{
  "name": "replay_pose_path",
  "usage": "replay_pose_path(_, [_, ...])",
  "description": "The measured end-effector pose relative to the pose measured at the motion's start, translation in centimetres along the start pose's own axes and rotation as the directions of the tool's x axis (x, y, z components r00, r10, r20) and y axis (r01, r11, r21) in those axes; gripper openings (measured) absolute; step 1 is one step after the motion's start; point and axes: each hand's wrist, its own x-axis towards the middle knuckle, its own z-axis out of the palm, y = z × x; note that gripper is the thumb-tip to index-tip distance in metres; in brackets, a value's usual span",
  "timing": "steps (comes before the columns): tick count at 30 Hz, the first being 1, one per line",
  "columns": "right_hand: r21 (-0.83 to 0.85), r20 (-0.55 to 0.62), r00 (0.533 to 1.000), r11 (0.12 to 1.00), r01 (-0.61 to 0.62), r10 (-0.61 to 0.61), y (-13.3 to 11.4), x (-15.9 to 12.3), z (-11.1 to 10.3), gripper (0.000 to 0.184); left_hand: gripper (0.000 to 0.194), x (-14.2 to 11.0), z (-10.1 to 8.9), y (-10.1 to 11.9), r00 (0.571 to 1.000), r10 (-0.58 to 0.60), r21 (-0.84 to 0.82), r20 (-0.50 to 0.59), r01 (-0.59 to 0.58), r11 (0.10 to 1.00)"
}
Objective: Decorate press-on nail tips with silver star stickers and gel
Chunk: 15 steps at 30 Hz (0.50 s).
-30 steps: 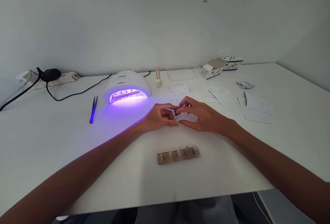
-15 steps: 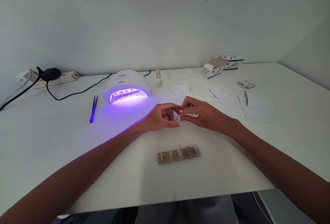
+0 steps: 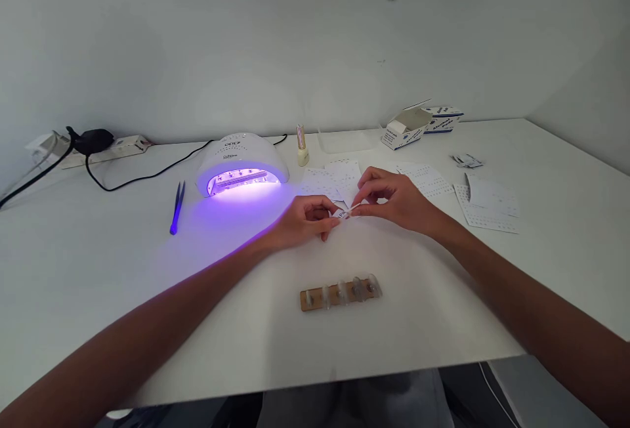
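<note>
My left hand [image 3: 304, 223] pinches a small white alcohol pad packet [image 3: 339, 214] with dark lettering between thumb and fingers. From the right, my right hand [image 3: 394, 199] grips a thin white bit at the packet's end; I cannot tell if it is the pad or the wrapper. Both hands are above the white table [image 3: 236, 342], fingertips close together. Nearer to me lies a brown nail-tip stand [image 3: 317, 301] bearing several clear false nails [image 3: 343, 293] in a row. Behind the hands lie sheets of small nail stickers [image 3: 319, 183], one partly covered by my right hand.
A lit nail lamp [image 3: 242, 155] glows purple at left, with tweezers [image 3: 178, 208] beside it. Behind stand a polish bottle [image 3: 302, 147], a clear tray [image 3: 347, 142] and alcohol pad boxes [image 3: 404, 132]. Small packets [image 3: 467, 161] and more sticker sheets [image 3: 485, 208] lie right. A cable [image 3: 147, 178] runs left.
My right hand has drawn slightly right and up from my left, its fingers now pinching the packet's end. The packet's lettering shows now. The other things stay in place.
</note>
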Motion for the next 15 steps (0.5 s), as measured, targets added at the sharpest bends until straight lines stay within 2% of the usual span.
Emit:
replay_pose_path(3, [0.177,-0.091,0.986,0.976,-0.124,0.142,0.5,0.3,-0.5,0.02,0.023,0.1,0.1,0.0,1.0,-0.014,-0.009,-0.021,0.013,1.0])
replay_pose_path(7, [0.298,-0.178,0.917,0.908,-0.296,0.358,1.2,0.4,-0.6,0.027,0.023,0.0,0.2,0.4,0.996,0.072,-0.016,-0.06,-0.073,0.997])
replay_pose_path(11, [0.286,-0.056,0.896,0.867,-0.408,0.44,1.1,0.1,0.5,0.029,0.02,-0.1,0.3,0.6,0.989,0.121,0.002,-0.09,-0.121,0.993])
replay_pose_path(15, [0.261,0.069,0.906,0.869,-0.42,0.417,0.6,-0.2,1.4,0.028,0.019,0.0,0.5,0.4,0.981,0.141,-0.04,-0.136,-0.148,0.988])
